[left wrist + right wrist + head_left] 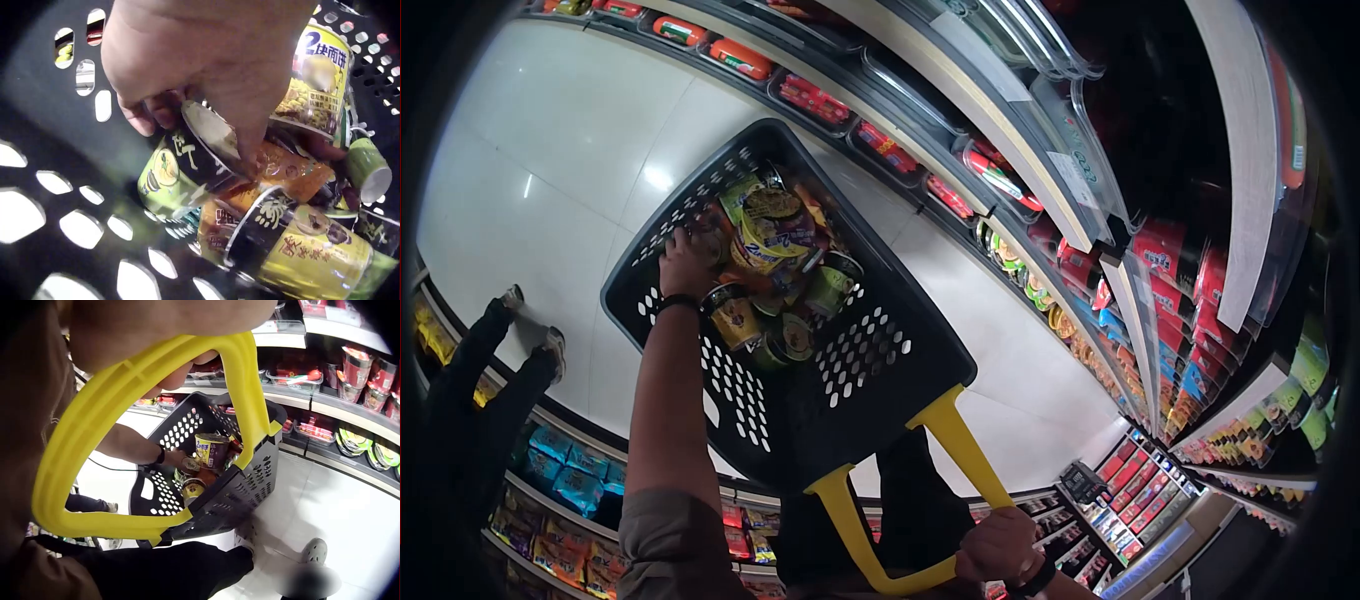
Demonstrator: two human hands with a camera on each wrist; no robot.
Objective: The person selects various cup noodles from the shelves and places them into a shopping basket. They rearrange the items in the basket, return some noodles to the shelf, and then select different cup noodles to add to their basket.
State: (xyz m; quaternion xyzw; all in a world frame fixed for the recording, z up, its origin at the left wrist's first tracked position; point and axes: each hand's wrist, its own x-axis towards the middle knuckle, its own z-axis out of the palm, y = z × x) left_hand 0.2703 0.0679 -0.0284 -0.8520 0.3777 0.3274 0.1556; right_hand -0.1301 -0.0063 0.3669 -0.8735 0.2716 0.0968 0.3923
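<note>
Left grip (200, 62) on cup (178, 165); white floor (550, 120) (shelves (945, 80) beside)

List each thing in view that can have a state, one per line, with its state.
Basket: open-topped, partly filled.
Yellow handle: raised.
Right hand: closed round the handle.
Left hand: inside the basket, fingers curled on the green-and-black cup.
Green-and-black cup: tilted.
Yellow-and-black cup: lying on its side.
Orange packet: partly covered.
</note>
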